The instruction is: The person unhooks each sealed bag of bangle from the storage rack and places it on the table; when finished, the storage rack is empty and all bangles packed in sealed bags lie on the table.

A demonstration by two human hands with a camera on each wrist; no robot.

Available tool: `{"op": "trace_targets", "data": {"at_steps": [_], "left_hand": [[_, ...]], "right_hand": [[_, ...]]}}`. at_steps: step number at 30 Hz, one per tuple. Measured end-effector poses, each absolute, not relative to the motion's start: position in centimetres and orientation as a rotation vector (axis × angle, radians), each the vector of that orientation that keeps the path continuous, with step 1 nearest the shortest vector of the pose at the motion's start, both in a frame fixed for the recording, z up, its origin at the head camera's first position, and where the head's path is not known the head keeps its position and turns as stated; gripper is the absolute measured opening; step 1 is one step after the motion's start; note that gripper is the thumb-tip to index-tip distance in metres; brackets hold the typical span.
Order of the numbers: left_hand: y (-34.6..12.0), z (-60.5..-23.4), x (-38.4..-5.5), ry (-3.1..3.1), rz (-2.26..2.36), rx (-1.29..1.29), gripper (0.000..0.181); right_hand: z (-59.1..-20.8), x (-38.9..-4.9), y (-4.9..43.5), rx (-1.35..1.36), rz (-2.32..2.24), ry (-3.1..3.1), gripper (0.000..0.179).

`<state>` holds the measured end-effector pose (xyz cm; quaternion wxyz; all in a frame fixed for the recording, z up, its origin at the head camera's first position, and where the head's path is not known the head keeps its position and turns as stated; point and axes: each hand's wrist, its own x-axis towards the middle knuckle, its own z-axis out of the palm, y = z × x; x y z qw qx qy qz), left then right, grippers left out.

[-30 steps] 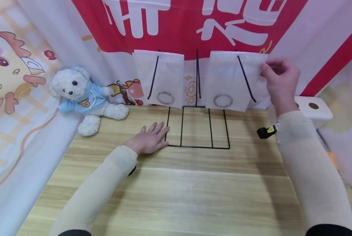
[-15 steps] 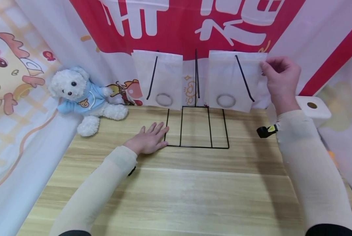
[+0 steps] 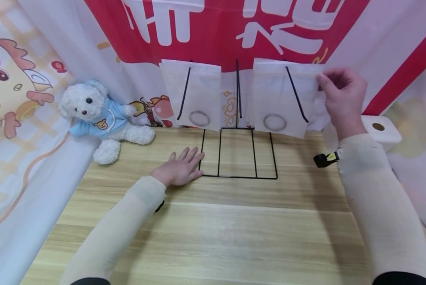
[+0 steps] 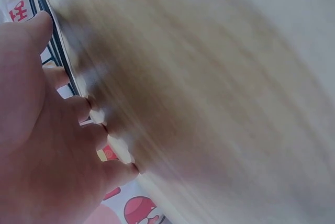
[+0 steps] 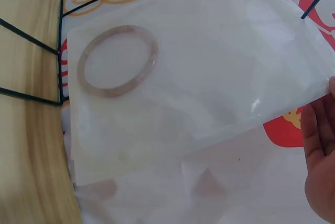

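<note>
Begin, nearest, with smooth wood-grain tabletop (image 3: 241, 233). Lays left hand (image 3: 180, 171) flat there, fingers spread wide, tips over the side wire of thin black rack (image 3: 241, 177); cannot tell the pressure.

Farther back, pinches with right hand (image 3: 345, 97), thumb and fingertips narrow on the outer upper edge of right bag (image 3: 275, 91). Locate that bag on the rack's right prong (image 3: 297, 94), apparently threaded near its top, hanging slightly skewed. For a good hold, grip only the margin, lightly: probably prone to creasing under sideways pull. Best steady the base with the flat palm, against possible tipping.

Note film: thin, rectangular, milky-translucent, faintly glossy; low inside, pinkish round ring (image 5: 154, 59). Compare left bag (image 3: 203, 91) on left prong (image 3: 184, 93): same cloudy sheet, similar circle.

Beyond, see fluffy plush dog (image 3: 107, 120) in blue, and smooth white box (image 3: 385, 128). Farthest: red-and-white cloth backdrop (image 3: 220, 47).
</note>
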<state>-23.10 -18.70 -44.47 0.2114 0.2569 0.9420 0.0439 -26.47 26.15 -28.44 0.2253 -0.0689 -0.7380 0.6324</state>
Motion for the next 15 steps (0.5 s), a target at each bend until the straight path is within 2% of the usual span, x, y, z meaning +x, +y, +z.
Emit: {"op": "trace_targets", "data": {"at_steps": [15], "left_hand": [[-18.71,-44.78,-23.30,2.615,0.119,0.707,0.075]], "right_hand": [[-28.62,-25.39,25.43,-0.145,1.643,-2.036,0.037]]}}
